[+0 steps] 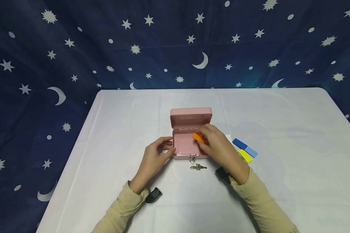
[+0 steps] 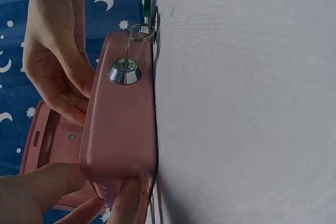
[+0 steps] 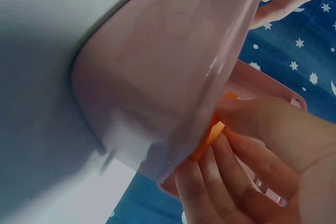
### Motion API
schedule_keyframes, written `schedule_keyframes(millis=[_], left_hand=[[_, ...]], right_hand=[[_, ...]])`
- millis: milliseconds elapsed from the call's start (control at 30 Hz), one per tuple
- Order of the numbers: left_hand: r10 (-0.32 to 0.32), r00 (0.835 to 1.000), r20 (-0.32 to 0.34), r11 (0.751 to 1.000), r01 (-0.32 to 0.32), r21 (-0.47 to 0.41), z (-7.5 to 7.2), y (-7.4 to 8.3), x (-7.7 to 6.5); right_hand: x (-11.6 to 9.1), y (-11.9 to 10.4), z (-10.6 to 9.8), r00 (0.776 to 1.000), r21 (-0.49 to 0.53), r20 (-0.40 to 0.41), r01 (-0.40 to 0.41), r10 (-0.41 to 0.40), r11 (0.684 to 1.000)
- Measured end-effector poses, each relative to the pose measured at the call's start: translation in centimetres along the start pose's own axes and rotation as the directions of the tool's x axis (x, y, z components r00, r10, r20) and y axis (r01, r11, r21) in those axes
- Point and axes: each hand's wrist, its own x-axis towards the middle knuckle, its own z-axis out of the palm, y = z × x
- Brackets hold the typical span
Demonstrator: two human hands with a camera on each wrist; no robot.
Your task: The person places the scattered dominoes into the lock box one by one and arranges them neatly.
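Note:
A pink metal cash box (image 1: 186,144) stands on the table with its lid (image 1: 191,118) raised at the back. My left hand (image 1: 158,150) grips its left side, thumb at the front left corner and fingers along the outer wall. Over the box's right half, my right hand (image 1: 218,142) pinches a small flat orange pad (image 1: 199,137) between thumb and fingers. In the right wrist view, the box's front wall partly hides the orange pad (image 3: 209,142). A key (image 2: 127,51) sits in the front lock (image 2: 125,72), and a ring with another key (image 1: 202,167) hangs from it.
Right of the box, a dark blue piece (image 1: 239,143), a light blue piece (image 1: 251,151) and a yellow piece (image 1: 245,156) lie close together. A white scrap (image 1: 228,138) shows beside the right hand. Dark starry cloth (image 1: 163,42) hangs behind the white table (image 1: 128,110).

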Motion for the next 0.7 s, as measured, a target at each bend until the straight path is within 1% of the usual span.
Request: schedule_keyframes(millis=[400, 533, 700], left_hand=[[-0.013, 1.0, -0.002, 1.0, 0.013, 0.0, -0.1, 0.0, -0.2], [-0.009, 1.0, 0.0, 1.0, 0.009, -0.01, -0.1, -0.1, -0.1], [-0.005, 1.0, -0.002, 1.0, 0.005, -0.001, 0.0, -0.1, -0.1]], right_hand=[[0.4, -0.1, 1.5, 1.0, -0.02, 0.023, 0.016, -0.015, 1.0], [0.6, -0.1, 1.7, 0.999, -0.038, 0.025, 0.024, -0.023, 0.999], [0.8, 0.0, 1.8, 0.999, -0.047, 0.028, 0.032, -0.031, 0.998]])
